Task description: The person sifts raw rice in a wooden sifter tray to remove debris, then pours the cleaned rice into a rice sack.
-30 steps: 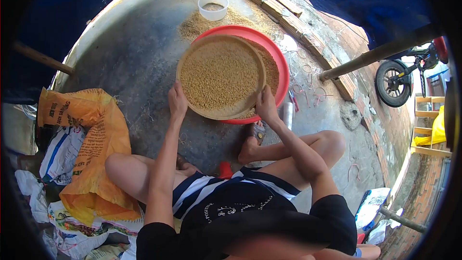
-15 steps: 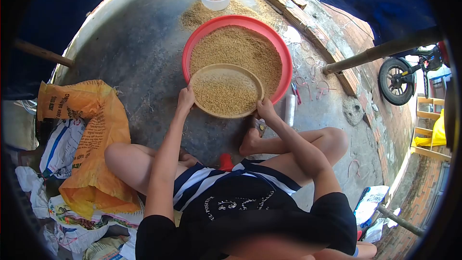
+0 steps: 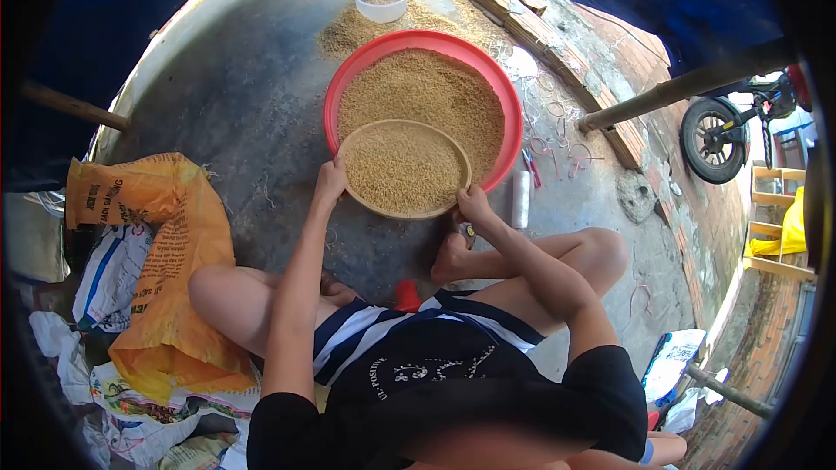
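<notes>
A round, shallow sieve (image 3: 450, 144) with a light rim carries a layer of golden, unhusked-looking grain (image 3: 402, 176). Its far part overlaps the near side of a wide red basin (image 3: 515, 118), which holds a large heap of the same grain (image 3: 427, 83). My left hand (image 3: 331, 181) is closed on the sieve's left rim. On the lower right rim, my right hand (image 3: 473, 203) grips with fingers closed. The undersides of the fingers are hidden by the rim.
Behind the basin, a white tub (image 3: 381, 7) stands beside spilled grain (image 3: 344, 35). An orange sack (image 3: 196, 235) lies left. To the right are a clear plastic roll (image 3: 521, 200), red-handled pliers (image 3: 532, 170) and a slanting pole (image 3: 688, 87). My bare foot (image 3: 450, 258) rests near the sieve.
Both hands and the sieve appear slightly further left in view, and the grain in the sieve has spread more. The whole view has shifted a little too. Both hands keep their grip.
</notes>
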